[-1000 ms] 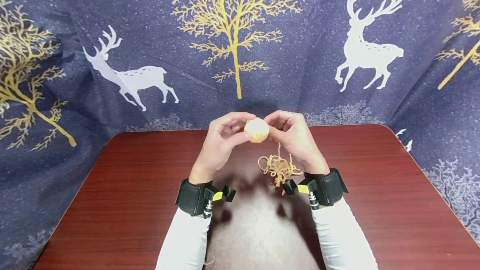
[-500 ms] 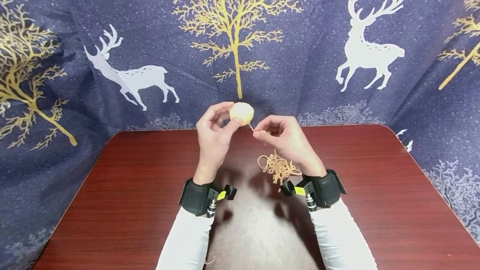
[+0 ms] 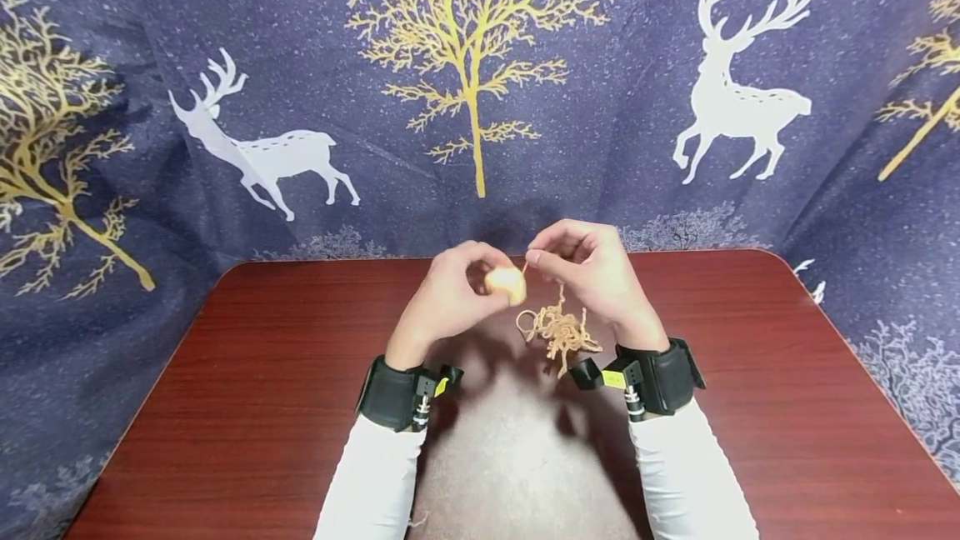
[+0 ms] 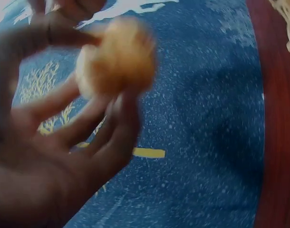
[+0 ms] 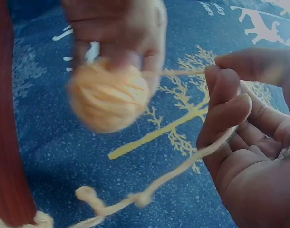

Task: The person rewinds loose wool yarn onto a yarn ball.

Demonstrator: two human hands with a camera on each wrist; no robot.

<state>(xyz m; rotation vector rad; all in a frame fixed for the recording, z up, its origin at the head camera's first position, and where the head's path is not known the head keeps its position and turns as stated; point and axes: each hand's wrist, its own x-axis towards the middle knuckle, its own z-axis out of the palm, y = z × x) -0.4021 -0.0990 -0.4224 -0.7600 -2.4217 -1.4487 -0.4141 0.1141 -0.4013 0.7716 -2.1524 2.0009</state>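
At left I see the left hand (image 3: 453, 294), whose thumb and fingers grip the yarn ball (image 3: 504, 282), raised above the table (image 3: 300, 357). From the ball one thin strand (image 5: 183, 73) stretches to the right. Next, on the table, lies a loose tangle of yarn (image 3: 562, 333); above it, the right hand (image 3: 596, 273) pinches the strand between thumb and finger.

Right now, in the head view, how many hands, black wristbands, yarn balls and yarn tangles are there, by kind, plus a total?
Hands: 2, left hand and right hand
Black wristbands: 2, left wristband and right wristband
Yarn ball: 1
Yarn tangle: 1
Total: 6
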